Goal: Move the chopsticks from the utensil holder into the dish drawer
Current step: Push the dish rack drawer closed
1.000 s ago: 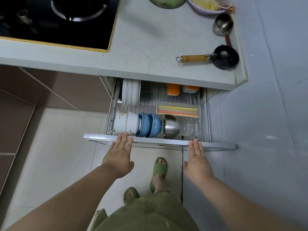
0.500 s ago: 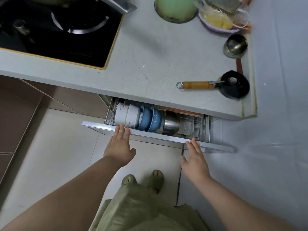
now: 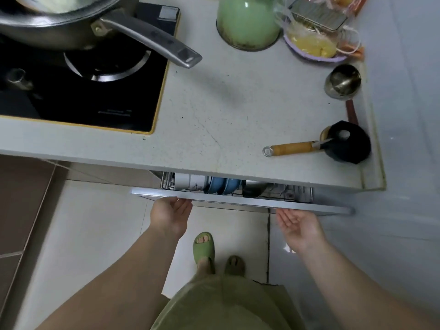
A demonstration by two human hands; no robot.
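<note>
Grey metal dish drawer (image 3: 238, 201) protruding only slightly from beneath the speckled bench (image 3: 238, 110), with a narrow gap exposing the near row of contents. Visible in gap, left to right: white bowls (image 3: 188, 182), blue bowls (image 3: 222, 186), a steel bowl (image 3: 253, 188), wire rack (image 3: 290, 192). Chopsticks not visible in the exposed strip; location cannot be confirmed. Utensil holder not identifiable in view.

Left hand (image 3: 170, 214) placed against the left portion of the drawer front, fingers extended and together, fingertips touching the front edge, gripping nothing. Right hand (image 3: 298, 222) just below the right portion of the drawer front, palm turned upward, fingers spread loosely apart, empty; contact with the drawer cannot be determined.

On the bench, far left: black cooktop (image 3: 83, 91) carrying a steel pan (image 3: 71, 25) with handle pointing right. Far centre: green pot (image 3: 247, 22). Far right: purple bowl (image 3: 314, 47) with bagged yellow food. Right edge: small steel ladle cup (image 3: 342, 81); nearer, a wooden-handled black ladle (image 3: 333, 145).

Below: pale floor tiles (image 3: 95, 234), green slipper (image 3: 204, 246) on one foot, olive garment at the near edge.
</note>
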